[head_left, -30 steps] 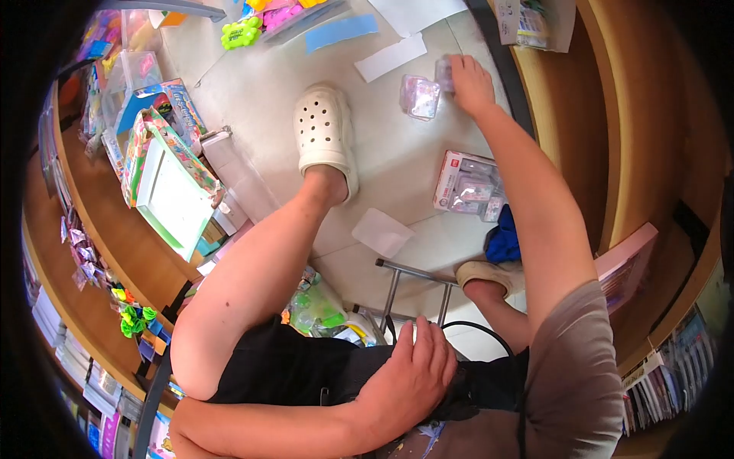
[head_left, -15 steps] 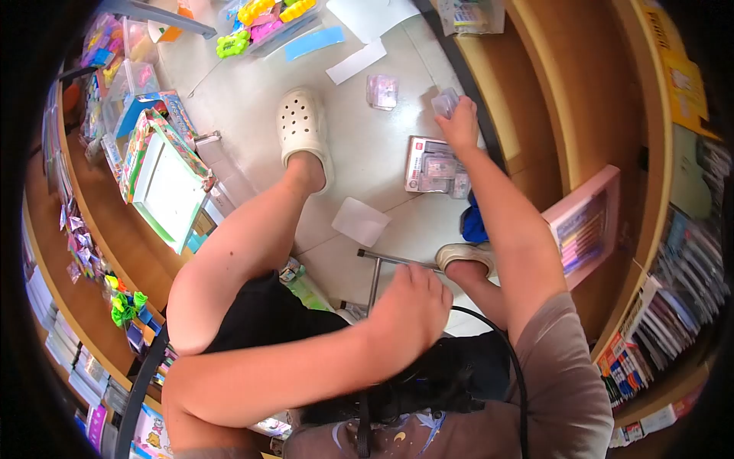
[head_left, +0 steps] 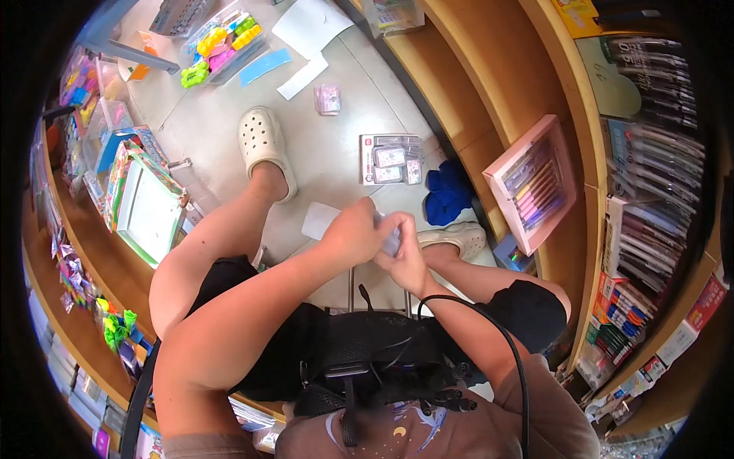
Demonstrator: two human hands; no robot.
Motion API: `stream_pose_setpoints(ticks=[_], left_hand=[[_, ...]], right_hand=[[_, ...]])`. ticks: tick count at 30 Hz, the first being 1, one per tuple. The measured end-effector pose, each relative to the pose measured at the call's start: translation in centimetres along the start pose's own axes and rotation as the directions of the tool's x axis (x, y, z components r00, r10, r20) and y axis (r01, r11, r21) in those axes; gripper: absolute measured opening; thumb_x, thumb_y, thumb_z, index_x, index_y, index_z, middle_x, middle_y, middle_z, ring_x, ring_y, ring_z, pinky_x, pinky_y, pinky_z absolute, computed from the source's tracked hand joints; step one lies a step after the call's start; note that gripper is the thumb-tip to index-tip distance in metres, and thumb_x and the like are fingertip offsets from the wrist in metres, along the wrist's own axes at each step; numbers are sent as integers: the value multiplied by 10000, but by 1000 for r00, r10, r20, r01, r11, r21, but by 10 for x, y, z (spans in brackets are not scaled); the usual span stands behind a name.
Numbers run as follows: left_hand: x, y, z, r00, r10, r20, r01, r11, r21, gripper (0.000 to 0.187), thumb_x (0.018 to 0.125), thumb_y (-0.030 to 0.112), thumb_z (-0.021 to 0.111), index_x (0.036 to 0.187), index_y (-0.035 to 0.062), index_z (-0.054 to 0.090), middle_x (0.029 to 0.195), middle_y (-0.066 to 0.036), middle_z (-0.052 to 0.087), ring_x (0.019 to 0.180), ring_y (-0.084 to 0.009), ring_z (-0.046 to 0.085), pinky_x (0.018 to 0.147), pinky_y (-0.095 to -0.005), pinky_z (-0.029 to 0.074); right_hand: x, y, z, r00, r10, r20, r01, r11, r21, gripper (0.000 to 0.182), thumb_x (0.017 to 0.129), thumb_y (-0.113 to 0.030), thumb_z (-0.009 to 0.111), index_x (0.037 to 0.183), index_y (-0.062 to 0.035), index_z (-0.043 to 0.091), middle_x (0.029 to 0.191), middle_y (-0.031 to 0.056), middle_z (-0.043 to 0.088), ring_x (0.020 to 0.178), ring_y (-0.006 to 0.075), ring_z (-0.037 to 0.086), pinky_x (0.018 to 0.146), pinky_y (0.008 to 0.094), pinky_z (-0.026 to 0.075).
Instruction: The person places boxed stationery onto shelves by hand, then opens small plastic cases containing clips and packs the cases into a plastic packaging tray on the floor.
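Note:
A small translucent plastic case is between my two hands above my lap. My left hand closes over its far left side with fingers bent. On the other side, my right hand grips the case between thumb and fingers. My hands cover most of it, so its contents do not show. Beyond them on the floor lies a flat box with several small clear cases on it. Another small pinkish case lies farther off. A white paper sheet is just left of my hands.
Wooden shelves with pens rise on the right, where a pink framed box leans. A blue cloth lies near my right shoe. A clear bin of colourful toys stands far left.
My right hand has come back from beside the right shelf with the clear case. My left hand has moved forward to meet it, and both now hold it. The view has shifted right.

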State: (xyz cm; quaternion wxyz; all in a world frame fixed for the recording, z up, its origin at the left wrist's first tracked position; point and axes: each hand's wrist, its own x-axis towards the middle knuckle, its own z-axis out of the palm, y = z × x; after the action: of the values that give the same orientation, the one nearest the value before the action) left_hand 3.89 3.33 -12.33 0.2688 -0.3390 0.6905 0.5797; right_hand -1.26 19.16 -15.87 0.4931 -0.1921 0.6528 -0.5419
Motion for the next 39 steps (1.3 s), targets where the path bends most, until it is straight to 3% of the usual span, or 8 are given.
stream_pose_setpoints(ticks=[1, 6, 11, 13, 16, 19, 28, 39], left_hand=[[-2, -3, 7, 995, 82, -54, -82, 997, 11, 578, 845, 476, 571, 926, -96, 557, 844, -260, 635, 791, -364, 640, 713, -405, 497], [1, -5, 24, 995, 45, 89, -43, 999, -27, 550, 841, 410, 598, 983, -119, 540, 884, -268, 633, 820, -345, 647, 727, -399, 504], [-10, 9, 23, 990, 74, 120, -94, 980, 175, 519, 787, 359, 645, 1005, -86, 492, 904, -262, 619, 854, -362, 633, 739, -414, 499], [-9, 5, 24, 989, 127, 75, -141, 964, 227, 525, 756, 361, 667, 996, -63, 471, 899, -261, 606, 870, -380, 619, 749, -425, 493], [-6, 7, 21, 988, 97, 121, -119, 974, 191, 497, 749, 298, 676, 1018, -55, 452, 951, -278, 573, 896, -407, 593, 772, -436, 486], [-10, 4, 27, 967, 209, 145, -234, 955, 181, 464, 762, 227, 675, 1048, -50, 436, 1048, -291, 527, 940, -424, 571, 793, -442, 483], [-22, -2, 39, 912, 409, -20, -331, 765, 552, 603, 727, 237, 720, 1172, -28, 412, 1176, -230, 454, 1056, -368, 507, 793, -417, 497], [-38, 6, 39, 909, 351, 225, -413, 686, 599, 472, 738, 229, 699, 1083, -37, 518, 1139, -190, 475, 1028, -328, 505, 814, -394, 488]], right_hand=[[-9, -4, -4, 999, 18, 51, -21, 999, 46, 552, 762, -8, 697, 1179, -64, 341, 1069, 64, 478, 1024, 136, 485, 898, 295, 410], [-30, -6, -24, 928, 249, 279, -367, 751, 550, 605, 779, -18, 693, 1236, -107, 306, 1147, 74, 472, 1083, 159, 495, 900, 354, 469], [-22, 12, -27, 927, 342, 155, -351, 936, 34, 602, 787, -9, 685, 1233, -144, 304, 1159, 72, 474, 1009, 166, 541, 762, 353, 542], [-19, 5, -28, 870, 470, 147, -482, 874, 59, 600, 791, -1, 682, 1232, -144, 301, 1158, 71, 474, 990, 168, 550, 749, 348, 544], [-20, -1, -44, 897, 289, 335, -396, 862, 316, 524, 830, -70, 662, 1224, -144, 324, 1152, 76, 481, 1021, 188, 545, 813, 383, 524], [-19, -8, -59, 814, 403, 419, -570, 418, 707, 395, 877, -198, 624, 1212, -150, 418, 1177, 60, 516, 1070, 203, 539, 947, 403, 448], [-4, 24, -57, 842, 469, 267, -472, 402, 784, 361, 824, -52, 602, 1156, -48, 462, 1144, 105, 540, 1084, 227, 531, 959, 393, 435], [89, 127, -90, 757, 629, -176, -445, 694, 565, 323, 797, 42, 628, 1083, -69, 527, 1022, 58, 606, 965, 195, 582, 870, 367, 473]])
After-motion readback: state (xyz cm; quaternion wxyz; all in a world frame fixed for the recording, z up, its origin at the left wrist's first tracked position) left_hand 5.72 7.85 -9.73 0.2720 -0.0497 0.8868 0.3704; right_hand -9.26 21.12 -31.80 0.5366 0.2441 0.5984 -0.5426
